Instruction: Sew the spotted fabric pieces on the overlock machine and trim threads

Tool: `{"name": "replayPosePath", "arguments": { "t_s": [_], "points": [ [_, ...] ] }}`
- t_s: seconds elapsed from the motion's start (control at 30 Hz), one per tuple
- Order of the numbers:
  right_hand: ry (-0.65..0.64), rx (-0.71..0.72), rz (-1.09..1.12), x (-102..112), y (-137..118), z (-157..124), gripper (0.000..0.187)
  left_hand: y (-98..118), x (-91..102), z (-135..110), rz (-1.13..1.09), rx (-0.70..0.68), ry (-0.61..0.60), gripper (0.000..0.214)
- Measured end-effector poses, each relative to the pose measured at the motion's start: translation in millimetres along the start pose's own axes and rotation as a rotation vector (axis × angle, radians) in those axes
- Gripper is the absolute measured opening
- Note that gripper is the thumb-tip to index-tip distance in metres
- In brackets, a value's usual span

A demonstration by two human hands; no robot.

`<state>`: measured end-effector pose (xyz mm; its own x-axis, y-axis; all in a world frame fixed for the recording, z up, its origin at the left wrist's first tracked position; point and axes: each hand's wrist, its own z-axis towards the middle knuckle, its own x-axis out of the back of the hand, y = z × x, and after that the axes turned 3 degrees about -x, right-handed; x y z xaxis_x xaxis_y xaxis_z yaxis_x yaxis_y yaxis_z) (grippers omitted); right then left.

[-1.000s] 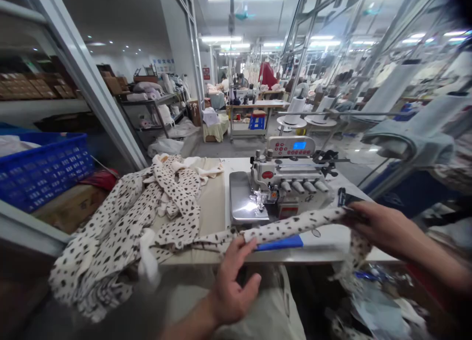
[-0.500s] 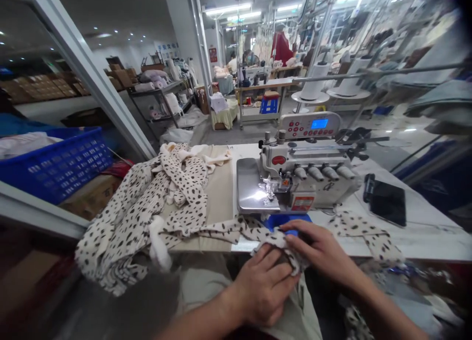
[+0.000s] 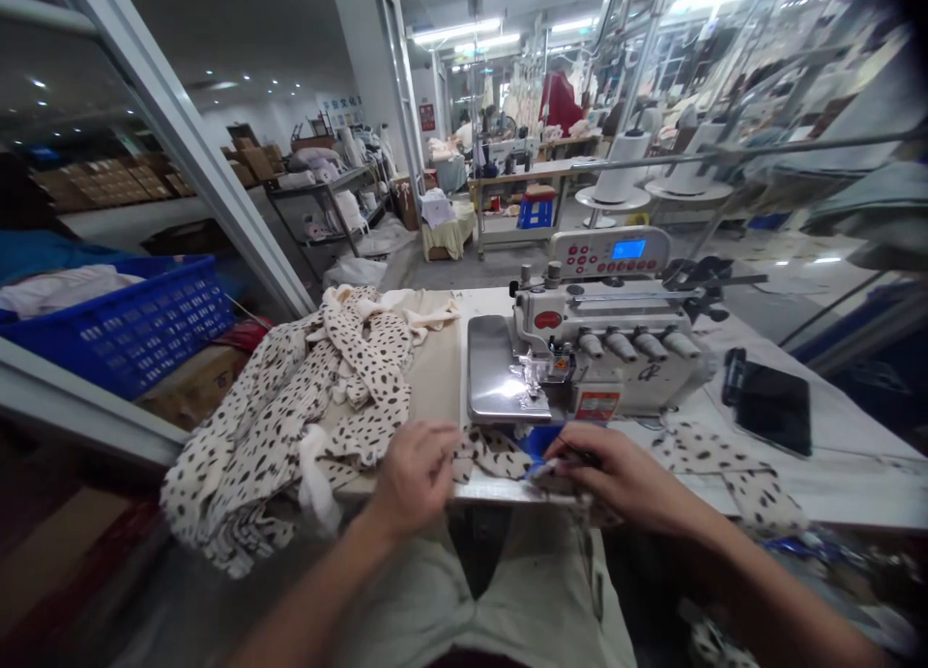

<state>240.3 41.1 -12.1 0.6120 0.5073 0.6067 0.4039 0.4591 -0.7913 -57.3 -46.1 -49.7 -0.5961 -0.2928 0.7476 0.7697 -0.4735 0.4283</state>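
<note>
A strip of cream fabric with dark spots (image 3: 497, 452) runs along the table's front edge between my hands. My left hand (image 3: 415, 477) is at the strip's left part, with fingers curled together on it; motion blurs them a little. Just in front of the sewing machine, my right hand (image 3: 605, 470) pinches a pale end of the spotted fabric between thumb and fingers. A small dark shape shows at these fingers, too unclear to name. To the left lies a bunched heap of the same spotted fabric (image 3: 290, 388), partly hanging over the edge.
The overlock sewing machine (image 3: 616, 344) stands behind my hands, its metal plate (image 3: 500, 368) at the left. A blue tray (image 3: 540, 441) sits below it. Right are another spotted piece (image 3: 725, 465) and a black phone-like slab (image 3: 772, 407). A blue basket (image 3: 159, 310) stands far left.
My left hand has moved up and left from my lap to the strip by the table edge. The gathered fabric between my hands has been spread apart. My right hand stays nearly in place.
</note>
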Motion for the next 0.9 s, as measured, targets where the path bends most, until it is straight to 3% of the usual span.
{"name": "replayPosePath", "arguments": {
  "t_s": [0.1,0.17,0.27,0.33,0.4,0.47,0.6,0.7,0.8,0.9],
  "points": [
    [0.223,0.22,-0.035,-5,-1,-10,0.02,-27,17.8,12,0.131,0.109,-0.187,0.056],
    [0.259,0.306,-0.091,-18,4,-14,0.025,-31,25.6,17,0.174,0.095,-0.281,0.047],
    [0.187,0.246,-0.29,-46,17,-11,0.032,-20,31.8,17,0.268,0.006,-0.169,0.032],
    [0.174,0.16,-0.491,-64,23,-4,0.038,-10,32.0,12,0.352,-0.132,-0.073,0.029],
    [0.165,0.13,-0.679,-77,24,3,0.038,-6,29.7,3,0.408,-0.273,-0.059,0.025],
    [0.129,0.156,-0.794,-82,20,8,0.025,-8,27.8,-9,0.443,-0.336,-0.098,0.024],
    [0.096,0.254,-0.856,-80,16,8,0.014,-25,36.9,-35,0.458,-0.26,-0.125,0.03],
    [0.136,0.305,-0.889,-77,22,4,0.012,-38,55.8,-48,0.552,-0.169,-0.022,0.027],
    [0.207,0.251,-0.922,-76,31,1,0.012,-48,73.6,-51,0.669,-0.081,0.077,0.024],
    [0.196,0.257,-0.879,-75,39,-4,0.017,-53,81.0,-55,0.645,-0.069,-0.008,0.024]
  ]
}}
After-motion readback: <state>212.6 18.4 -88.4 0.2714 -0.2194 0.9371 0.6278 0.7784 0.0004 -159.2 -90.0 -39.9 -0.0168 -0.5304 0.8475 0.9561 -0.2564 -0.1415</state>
